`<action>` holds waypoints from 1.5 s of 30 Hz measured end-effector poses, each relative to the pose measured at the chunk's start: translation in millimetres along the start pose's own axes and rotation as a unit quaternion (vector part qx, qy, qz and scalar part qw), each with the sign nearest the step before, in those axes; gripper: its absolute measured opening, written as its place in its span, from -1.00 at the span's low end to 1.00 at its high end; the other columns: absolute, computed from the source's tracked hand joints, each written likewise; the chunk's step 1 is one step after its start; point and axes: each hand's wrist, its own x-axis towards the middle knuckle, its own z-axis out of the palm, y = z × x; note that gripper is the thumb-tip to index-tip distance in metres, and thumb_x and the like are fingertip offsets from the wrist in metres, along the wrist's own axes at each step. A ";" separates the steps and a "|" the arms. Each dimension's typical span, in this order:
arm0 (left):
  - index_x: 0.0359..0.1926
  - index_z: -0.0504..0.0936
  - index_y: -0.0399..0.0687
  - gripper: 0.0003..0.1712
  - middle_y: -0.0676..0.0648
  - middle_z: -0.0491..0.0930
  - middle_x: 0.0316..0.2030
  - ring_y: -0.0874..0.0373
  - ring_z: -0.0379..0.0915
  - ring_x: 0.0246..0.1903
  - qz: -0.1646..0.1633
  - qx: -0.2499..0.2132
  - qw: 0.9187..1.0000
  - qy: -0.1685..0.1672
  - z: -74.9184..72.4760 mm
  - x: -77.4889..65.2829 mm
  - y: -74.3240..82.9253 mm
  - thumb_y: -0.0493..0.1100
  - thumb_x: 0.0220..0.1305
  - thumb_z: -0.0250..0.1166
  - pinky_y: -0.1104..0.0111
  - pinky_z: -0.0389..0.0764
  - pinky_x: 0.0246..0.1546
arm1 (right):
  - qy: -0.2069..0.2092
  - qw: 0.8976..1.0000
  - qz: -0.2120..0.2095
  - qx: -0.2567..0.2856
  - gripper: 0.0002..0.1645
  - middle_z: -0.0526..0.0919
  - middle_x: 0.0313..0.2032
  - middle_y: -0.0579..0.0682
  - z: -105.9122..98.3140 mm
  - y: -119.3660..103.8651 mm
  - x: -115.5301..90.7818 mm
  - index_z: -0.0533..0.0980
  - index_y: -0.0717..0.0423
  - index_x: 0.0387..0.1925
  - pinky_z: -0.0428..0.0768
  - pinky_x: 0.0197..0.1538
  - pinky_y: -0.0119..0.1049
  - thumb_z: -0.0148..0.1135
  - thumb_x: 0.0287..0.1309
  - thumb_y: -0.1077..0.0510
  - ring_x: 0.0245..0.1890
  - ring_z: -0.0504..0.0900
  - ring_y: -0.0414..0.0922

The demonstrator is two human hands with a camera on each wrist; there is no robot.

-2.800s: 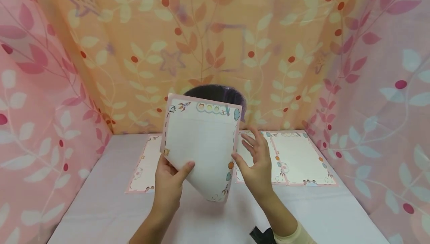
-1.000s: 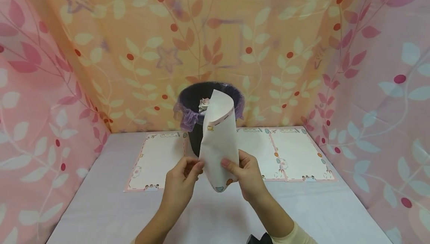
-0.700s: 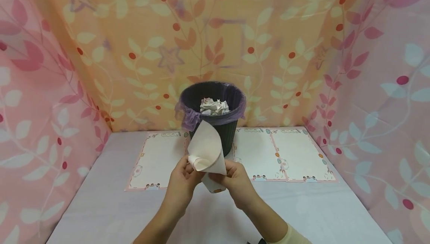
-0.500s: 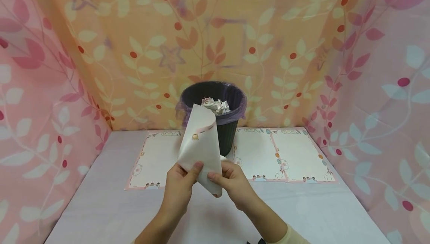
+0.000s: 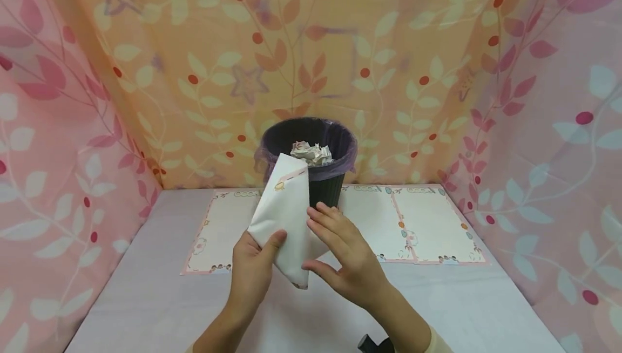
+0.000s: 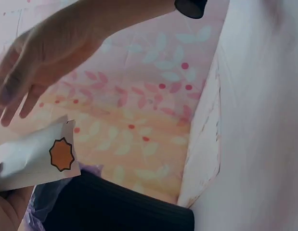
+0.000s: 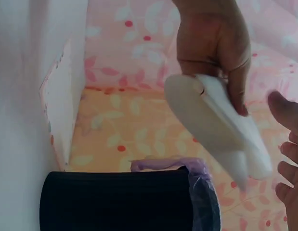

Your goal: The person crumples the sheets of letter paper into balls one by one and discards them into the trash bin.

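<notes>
Left hand (image 5: 250,271) gripping a folded white paper sheet (image 5: 284,212), up in front of a round black bin (image 5: 326,190) with crumpled white paper (image 5: 313,153) inside, right hand (image 5: 351,258) empty, fingers stretched out, just beside the sheet

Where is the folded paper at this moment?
In the head view, the folded paper is in the left hand, in front of the black bin.

Folded paper (image 6: 28,156) — dark bin (image 6: 124,207) beyond
</notes>
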 end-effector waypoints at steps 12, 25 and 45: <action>0.20 0.46 -0.22 -0.45 -0.20 0.64 0.00 -0.01 0.67 -0.04 0.053 -0.012 0.988 -0.147 -2.8 -9.1 4.8 -0.28 0.24 0.47 0.29 0.72 -0.03 | -0.065 0.991 0.104 0.055 -0.35 0.75 0.03 0.01 9.8 5.2 -12.0 0.59 0.12 0.15 0.62 0.24 -0.16 0.61 -0.04 0.24 0.05 0.73 -0.05; -0.08 0.63 -0.04 -0.66 0.01 0.72 -0.13 0.10 0.69 -0.14 0.307 0.119 0.934 -0.138 -4.0 8.1 -16.2 -0.51 0.24 0.37 0.44 0.70 -0.13 | -0.052 0.919 0.326 0.215 -0.83 0.82 -0.24 -0.13 21.1 13.6 -26.2 0.78 -0.03 -0.21 0.76 -0.23 -0.29 0.47 0.17 0.26 -0.29 0.79 -0.19; -0.27 0.77 -0.18 -0.70 -0.17 0.72 -0.02 -0.05 0.71 -0.11 0.567 0.253 0.782 -0.052 10.5 7.7 -26.3 -0.60 0.09 0.35 0.33 0.70 0.03 | -0.078 0.697 0.580 0.415 -0.09 0.54 0.21 0.30 15.1 19.3 -18.0 0.23 0.37 0.45 0.69 0.10 -0.26 0.47 0.24 0.10 0.05 0.66 -0.08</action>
